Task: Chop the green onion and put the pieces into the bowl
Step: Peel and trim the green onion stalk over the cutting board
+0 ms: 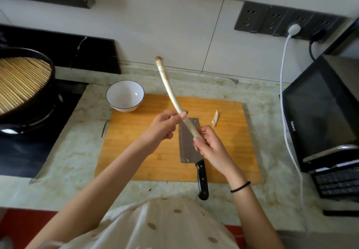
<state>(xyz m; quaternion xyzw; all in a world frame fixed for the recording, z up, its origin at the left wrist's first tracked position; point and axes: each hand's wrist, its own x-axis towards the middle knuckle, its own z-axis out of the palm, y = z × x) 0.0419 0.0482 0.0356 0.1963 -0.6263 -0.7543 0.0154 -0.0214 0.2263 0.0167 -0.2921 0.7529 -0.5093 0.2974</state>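
A long pale green onion stalk (168, 88) is held in the air above the wooden cutting board (136, 143), its root end pointing away toward the wall. My left hand (164, 128) pinches the stalk near its middle. My right hand (208, 146) grips its near end. Under the hands a cleaver (187, 147) lies flat on the board, black handle toward me. An empty white bowl (125, 95) with a dark rim stands at the board's far left corner. A small peeled strip of onion skin (215, 118) lies on the board to the right.
A black pot with a bamboo mat (21, 85) sits on the stove at left. A black microwave (322, 112) stands at right, with a white cable (284, 85) running down from the wall sockets (281, 22). The marble counter (268, 116) surrounds the board.
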